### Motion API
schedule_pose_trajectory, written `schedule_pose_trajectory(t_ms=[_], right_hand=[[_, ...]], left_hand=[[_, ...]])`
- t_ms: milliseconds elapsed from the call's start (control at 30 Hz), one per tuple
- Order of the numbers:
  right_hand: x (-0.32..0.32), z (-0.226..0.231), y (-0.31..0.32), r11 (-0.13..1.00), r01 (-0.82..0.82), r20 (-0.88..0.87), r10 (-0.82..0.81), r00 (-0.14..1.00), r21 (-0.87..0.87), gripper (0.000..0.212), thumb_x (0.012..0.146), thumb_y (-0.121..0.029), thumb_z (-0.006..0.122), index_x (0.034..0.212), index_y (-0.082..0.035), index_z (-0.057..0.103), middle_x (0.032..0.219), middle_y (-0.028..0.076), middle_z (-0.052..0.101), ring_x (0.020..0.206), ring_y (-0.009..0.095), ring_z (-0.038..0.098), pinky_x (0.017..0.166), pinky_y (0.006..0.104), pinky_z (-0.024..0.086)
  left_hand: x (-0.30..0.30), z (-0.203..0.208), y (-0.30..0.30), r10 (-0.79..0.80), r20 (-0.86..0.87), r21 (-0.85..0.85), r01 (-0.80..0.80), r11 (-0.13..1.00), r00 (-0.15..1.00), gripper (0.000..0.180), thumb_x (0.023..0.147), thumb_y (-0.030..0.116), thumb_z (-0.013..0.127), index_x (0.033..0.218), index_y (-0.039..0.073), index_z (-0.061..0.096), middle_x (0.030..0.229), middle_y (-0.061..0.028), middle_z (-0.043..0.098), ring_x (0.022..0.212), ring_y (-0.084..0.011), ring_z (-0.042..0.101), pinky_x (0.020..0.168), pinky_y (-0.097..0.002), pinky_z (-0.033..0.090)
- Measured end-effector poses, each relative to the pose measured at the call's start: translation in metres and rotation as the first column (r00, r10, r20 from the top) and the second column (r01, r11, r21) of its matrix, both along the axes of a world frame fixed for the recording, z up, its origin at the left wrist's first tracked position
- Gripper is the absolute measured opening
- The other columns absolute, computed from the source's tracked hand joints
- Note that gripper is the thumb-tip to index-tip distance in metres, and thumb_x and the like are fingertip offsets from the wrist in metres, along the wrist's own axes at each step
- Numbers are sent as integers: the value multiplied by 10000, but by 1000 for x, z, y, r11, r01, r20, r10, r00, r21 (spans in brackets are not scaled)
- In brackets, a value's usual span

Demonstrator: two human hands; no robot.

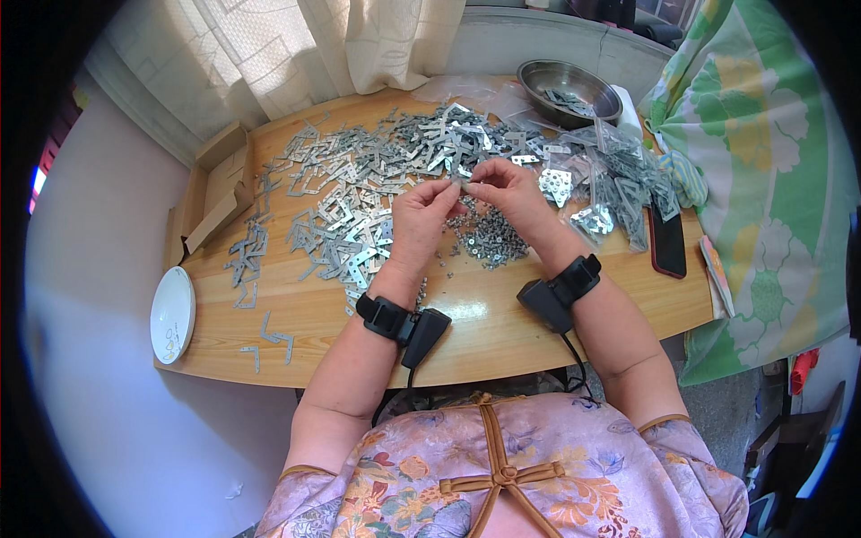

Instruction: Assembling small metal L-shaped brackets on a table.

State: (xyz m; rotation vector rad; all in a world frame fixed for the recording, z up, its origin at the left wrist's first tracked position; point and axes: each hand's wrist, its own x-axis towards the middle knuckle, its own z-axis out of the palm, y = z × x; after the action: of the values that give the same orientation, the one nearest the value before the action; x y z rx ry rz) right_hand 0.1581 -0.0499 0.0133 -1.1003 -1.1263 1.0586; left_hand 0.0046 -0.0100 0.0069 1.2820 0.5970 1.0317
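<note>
My left hand [425, 213] and my right hand [511, 192] meet over the middle of the wooden table, fingertips pinched together. Between them is a small piece, too tiny and too covered by the fingers to name. Just below the hands lies a heap of small metal nuts or similar hardware [491, 237]. Flat L-shaped metal corner brackets [336, 224] are spread in a large pile to the left of and beyond my hands. Some shiny flat metal plates with holes [556, 186] lie to the right of my right hand.
Clear plastic bags with metal brackets [625, 184] and a dark phone [667, 244] lie at the right. A metal bowl [538, 79] stands at the back. A cardboard box [218, 193] and white plate [168, 309] line the left edge. Curtains border the table.
</note>
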Motion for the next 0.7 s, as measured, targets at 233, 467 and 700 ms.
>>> schedule_pose_trajectory(t_ms=[233,467,700], right_hand=[[-5,3,0,650,47,549,-677,490,759,103,641,-109,686,708,-76,616,761,13,590,712,188,549,640,305,413],[-6,7,-3,610,-39,575,-722,386,791,92,622,-121,678,693,-93,627,772,4,612,715,175,550,641,310,413],[-4,7,-2,639,-70,608,-687,398,766,87,634,-113,676,698,-82,626,747,9,611,706,178,555,626,314,413]], left_hand=[[0,-4,0,8,92,-107,2,994,996,183,836,143,601,944,-3,622,824,-69,642,675,-116,607,621,-221,493],[2,-6,1,27,111,-148,-11,989,993,182,826,138,614,938,-5,621,811,-73,641,669,-129,613,611,-225,497],[1,-5,0,35,83,-126,-24,992,996,178,820,124,617,931,-15,622,794,-77,639,656,-136,618,601,-225,498]])
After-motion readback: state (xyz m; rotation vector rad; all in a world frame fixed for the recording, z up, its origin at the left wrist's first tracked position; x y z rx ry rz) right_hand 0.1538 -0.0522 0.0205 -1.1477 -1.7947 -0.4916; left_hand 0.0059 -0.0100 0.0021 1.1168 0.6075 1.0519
